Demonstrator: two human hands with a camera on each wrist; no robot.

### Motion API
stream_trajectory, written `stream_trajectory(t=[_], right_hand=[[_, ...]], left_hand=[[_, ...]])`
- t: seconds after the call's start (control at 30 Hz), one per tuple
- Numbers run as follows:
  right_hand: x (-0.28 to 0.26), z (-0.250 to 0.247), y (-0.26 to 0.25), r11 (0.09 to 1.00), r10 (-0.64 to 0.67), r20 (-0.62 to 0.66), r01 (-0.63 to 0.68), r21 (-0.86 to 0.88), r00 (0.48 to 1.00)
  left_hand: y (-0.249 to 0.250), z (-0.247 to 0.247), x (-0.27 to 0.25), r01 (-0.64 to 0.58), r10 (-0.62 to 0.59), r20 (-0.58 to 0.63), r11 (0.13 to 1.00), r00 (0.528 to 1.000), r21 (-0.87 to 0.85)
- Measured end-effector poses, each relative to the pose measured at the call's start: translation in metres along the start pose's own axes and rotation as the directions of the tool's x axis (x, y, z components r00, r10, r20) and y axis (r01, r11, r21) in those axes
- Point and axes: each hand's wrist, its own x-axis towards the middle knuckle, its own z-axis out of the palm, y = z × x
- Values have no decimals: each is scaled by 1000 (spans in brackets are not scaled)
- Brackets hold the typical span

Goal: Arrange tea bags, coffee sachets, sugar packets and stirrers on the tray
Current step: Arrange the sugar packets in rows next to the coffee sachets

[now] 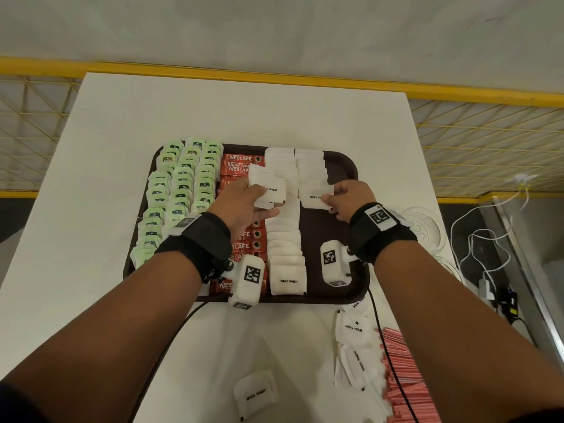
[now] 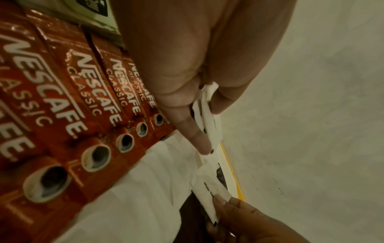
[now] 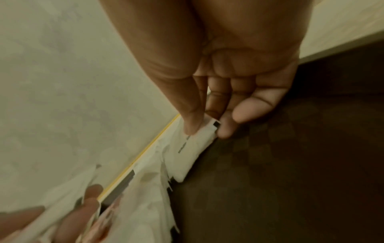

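left hand [image 1: 244,200] grips several sugar packets [image 1: 266,186]; right hand [image 1: 351,199] pinches one packet [image 1: 314,195] over tray [image 1: 360,279].

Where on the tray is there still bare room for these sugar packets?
Bare tray floor lies right of the full sugar column, below the half-laid second sugar column and the right hand. The tea bags and coffee sachets crowd the left half.

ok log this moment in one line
left hand: holds sugar packets | right hand: pinches sugar packet over tray | stirrers: off tray
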Motion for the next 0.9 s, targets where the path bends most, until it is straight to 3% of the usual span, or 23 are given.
stream_trajectory(t=[0.1,0.23,0.33,0.4,0.5,0.6,0.77,0.9], right_hand=[[5,4,-4,989,-11,-46,4,-147,999],[3,5,-10,948,-18,-69,-5,-320,997],[-3,-2,-17,965,-51,-171,4,-261,984],[-8,-7,-24,982,-80,-157,51,-181,984],[-24,-8,-36,993,-76,90,68,92,993],[-33,1,-33,990,-76,232,45,135,970],[-23,0,-8,968,37,115,-64,244,993],[-13,-4,3,991,80,82,-88,98,993]], left_hand=[[-2,-4,-1,7,-2,50,996,999,-89],[-3,-7,-7,-42,46,105,998,993,-45],[-4,-7,-6,-58,60,135,998,989,-23],[-6,-6,-5,-62,65,143,998,988,-20],[-7,3,-5,-81,86,146,996,985,-42],[-8,11,-7,-111,118,199,993,973,-46],[-6,13,-10,-66,77,201,996,977,-60],[-5,6,-7,91,-60,171,979,983,-182]])
